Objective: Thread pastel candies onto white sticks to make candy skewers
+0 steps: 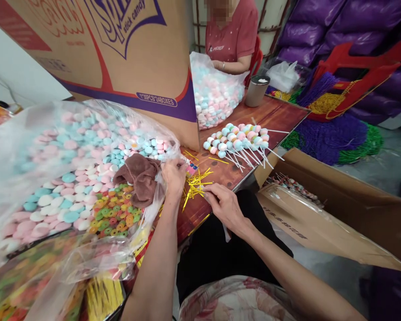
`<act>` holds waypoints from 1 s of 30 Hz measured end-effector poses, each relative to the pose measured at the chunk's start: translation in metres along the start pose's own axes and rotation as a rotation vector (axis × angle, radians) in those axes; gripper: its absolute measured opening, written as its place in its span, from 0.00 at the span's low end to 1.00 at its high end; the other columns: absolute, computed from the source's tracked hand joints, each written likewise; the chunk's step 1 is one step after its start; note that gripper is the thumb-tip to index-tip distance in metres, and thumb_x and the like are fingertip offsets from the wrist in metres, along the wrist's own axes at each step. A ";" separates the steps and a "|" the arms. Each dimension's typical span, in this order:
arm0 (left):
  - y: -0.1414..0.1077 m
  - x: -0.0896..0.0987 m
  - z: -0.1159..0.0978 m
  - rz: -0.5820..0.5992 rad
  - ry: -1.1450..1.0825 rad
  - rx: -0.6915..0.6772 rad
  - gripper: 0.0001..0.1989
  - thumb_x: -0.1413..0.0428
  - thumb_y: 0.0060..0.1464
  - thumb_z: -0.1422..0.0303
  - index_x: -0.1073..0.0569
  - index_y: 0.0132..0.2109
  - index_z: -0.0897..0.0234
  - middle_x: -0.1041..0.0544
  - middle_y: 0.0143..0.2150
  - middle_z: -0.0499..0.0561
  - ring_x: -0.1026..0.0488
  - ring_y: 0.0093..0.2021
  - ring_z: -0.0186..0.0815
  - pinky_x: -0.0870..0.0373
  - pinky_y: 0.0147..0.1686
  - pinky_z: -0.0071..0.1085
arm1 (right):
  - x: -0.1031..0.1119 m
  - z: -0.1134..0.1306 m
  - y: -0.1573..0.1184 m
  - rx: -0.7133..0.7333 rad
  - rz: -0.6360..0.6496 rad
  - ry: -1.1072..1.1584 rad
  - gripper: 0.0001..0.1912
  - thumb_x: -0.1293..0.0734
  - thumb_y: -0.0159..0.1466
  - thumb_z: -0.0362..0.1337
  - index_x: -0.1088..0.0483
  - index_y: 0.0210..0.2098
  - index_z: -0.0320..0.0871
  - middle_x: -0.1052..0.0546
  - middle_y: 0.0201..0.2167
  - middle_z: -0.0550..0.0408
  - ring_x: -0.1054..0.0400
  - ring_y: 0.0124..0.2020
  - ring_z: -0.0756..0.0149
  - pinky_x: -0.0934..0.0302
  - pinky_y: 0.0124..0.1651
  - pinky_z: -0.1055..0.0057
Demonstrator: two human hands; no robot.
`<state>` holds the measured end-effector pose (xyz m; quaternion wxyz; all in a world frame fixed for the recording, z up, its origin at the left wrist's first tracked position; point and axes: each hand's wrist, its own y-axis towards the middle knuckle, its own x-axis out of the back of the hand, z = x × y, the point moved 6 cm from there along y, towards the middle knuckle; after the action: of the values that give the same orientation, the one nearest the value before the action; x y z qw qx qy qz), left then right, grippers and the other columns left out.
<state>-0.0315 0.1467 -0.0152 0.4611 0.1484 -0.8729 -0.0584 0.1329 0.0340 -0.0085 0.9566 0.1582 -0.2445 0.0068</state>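
My left hand (173, 176) is closed, its fingertips beside a small pink and blue printed wrapper (191, 167); whether they grip it is unclear. My right hand (224, 206) has its thumb and fingers pinched together at the edge of a loose pile of yellow twist ties (195, 186). What sits in that pinch is too small to make out. Against the left wrist lies a crumpled brown cloth (141, 178). Left of it, an open clear plastic bag holds pastel marshmallows (67, 191) and small green, orange and red ring candies (115, 211).
Finished-looking candy sticks (237, 139) lie on the reddish table (274, 111). A tall carton (147, 67) stands behind the bag. Across sits a person (232, 40) by another marshmallow bag (217, 98) and a grey tumbler (256, 91). An open cardboard box (321, 227) is at my right.
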 end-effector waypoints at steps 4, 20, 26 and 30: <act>0.003 0.005 0.001 0.004 -0.234 0.040 0.06 0.43 0.53 0.68 0.22 0.33 0.63 0.22 0.33 0.54 0.27 0.36 0.42 0.34 0.40 0.36 | 0.001 0.000 -0.001 0.012 -0.009 0.017 0.11 0.39 0.68 0.33 0.25 0.42 0.46 0.19 0.42 0.51 0.26 0.44 0.60 0.36 0.49 0.64; -0.108 0.041 -0.025 -0.047 -0.906 0.242 0.18 0.41 0.56 0.54 0.26 0.28 0.64 0.30 0.25 0.47 0.38 0.26 0.30 0.39 0.28 0.27 | -0.005 0.001 0.036 -0.374 -0.119 0.834 0.11 0.29 0.56 0.42 0.32 0.25 0.42 0.36 0.19 0.65 0.49 0.19 0.76 0.52 0.23 0.75; -0.118 0.009 -0.045 0.359 -1.665 0.599 0.19 0.36 0.49 0.52 0.20 0.40 0.63 0.22 0.40 0.54 0.28 0.34 0.31 0.32 0.33 0.26 | 0.008 0.020 0.024 -0.276 -0.046 0.693 0.11 0.33 0.62 0.43 0.36 0.27 0.44 0.33 0.23 0.61 0.40 0.23 0.71 0.43 0.27 0.73; -0.101 0.007 -0.049 0.269 -1.812 0.639 0.12 0.30 0.43 0.68 0.20 0.37 0.61 0.20 0.40 0.49 0.26 0.37 0.30 0.30 0.34 0.24 | 0.016 0.019 0.020 -0.235 -0.072 0.601 0.16 0.35 0.64 0.44 0.39 0.24 0.43 0.38 0.23 0.62 0.44 0.25 0.72 0.46 0.29 0.74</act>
<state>0.0263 0.0506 -0.0059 -0.4456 0.0643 -0.8815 0.1425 0.1366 0.0467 0.0206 0.9973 0.0461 0.0556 -0.0090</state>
